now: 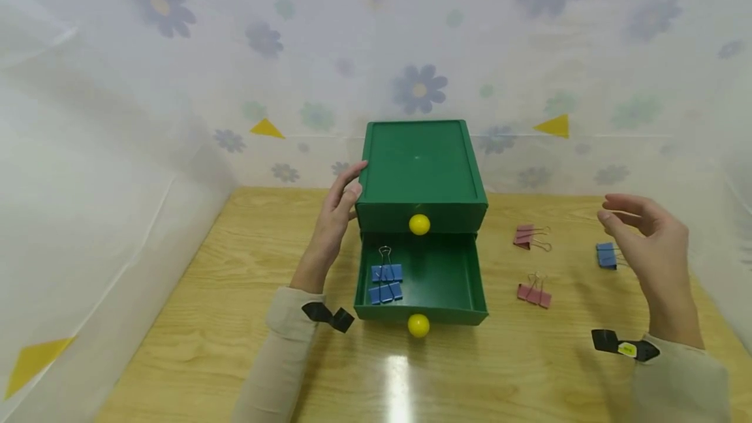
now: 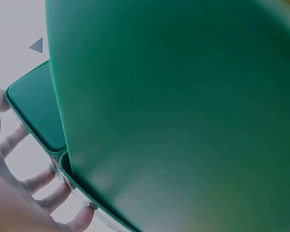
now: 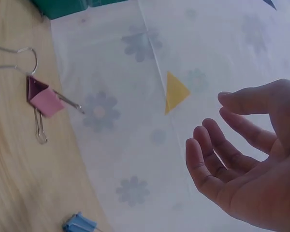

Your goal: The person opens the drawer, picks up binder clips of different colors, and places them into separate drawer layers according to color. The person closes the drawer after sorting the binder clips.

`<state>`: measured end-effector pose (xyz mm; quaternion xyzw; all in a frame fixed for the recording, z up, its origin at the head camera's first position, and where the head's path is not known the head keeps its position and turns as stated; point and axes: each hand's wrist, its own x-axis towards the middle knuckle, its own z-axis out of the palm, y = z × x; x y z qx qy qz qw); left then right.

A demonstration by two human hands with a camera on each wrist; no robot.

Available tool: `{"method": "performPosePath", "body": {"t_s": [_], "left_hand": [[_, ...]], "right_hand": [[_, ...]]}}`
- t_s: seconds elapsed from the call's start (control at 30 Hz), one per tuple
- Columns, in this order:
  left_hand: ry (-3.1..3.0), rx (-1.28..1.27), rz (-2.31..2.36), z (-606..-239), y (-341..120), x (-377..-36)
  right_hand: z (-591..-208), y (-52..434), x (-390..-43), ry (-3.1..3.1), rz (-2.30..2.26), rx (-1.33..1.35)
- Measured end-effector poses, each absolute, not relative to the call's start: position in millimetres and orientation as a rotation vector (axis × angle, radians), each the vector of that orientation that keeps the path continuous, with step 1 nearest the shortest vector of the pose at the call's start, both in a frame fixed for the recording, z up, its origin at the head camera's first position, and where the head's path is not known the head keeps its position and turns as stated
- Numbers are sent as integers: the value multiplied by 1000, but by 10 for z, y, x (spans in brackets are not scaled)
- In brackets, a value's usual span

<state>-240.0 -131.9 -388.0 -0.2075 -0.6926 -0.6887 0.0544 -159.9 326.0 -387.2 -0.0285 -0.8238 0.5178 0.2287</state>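
So the left hand [image 1: 336,214] was resting flat against the left side of the small green plastic two-drawer cabinet [image 1: 420,172], fingers straight and touching its upper edge, not really gripping anything. The wrist view showed the same thing, fingertips [image 2: 48,180] laid along the green wall. The cabinet sat at the back middle of the light wooden table [image 1: 205,318], right up near the flower-print white backdrop [image 1: 411,51].

The top drawer was closed, with its round yellow knob [image 1: 420,224] facing out. The bottom drawer [image 1: 431,276] was pulled open, with two blue metal binder clips [image 1: 386,282] lying in its left part, one just behind the other.

The right hand [image 1: 655,247] hung above the table's right side, fingers loosely curved and spread wide, holding nothing. Nearest to it was another blue binder clip [image 1: 606,256], lying on the wood just beside and below the fingers. Two pink binder clips [image 1: 533,294] lay between that hand and the cabinet, one farther back than the other.
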Motion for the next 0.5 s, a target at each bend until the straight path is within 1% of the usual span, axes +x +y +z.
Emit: {"method": "performPosePath", "body": {"t_s": [0.33,0.5], "left_hand": [[-2115,-614,-2098,-3865,-1330,-2413],[-2110,-624,-2107,-3879,-1325,-2414]], "right_hand": [[-4067,3620,-1615,-2318,1439,-383],[-4224,3765,-1625,-2347,1455,-473]]}}
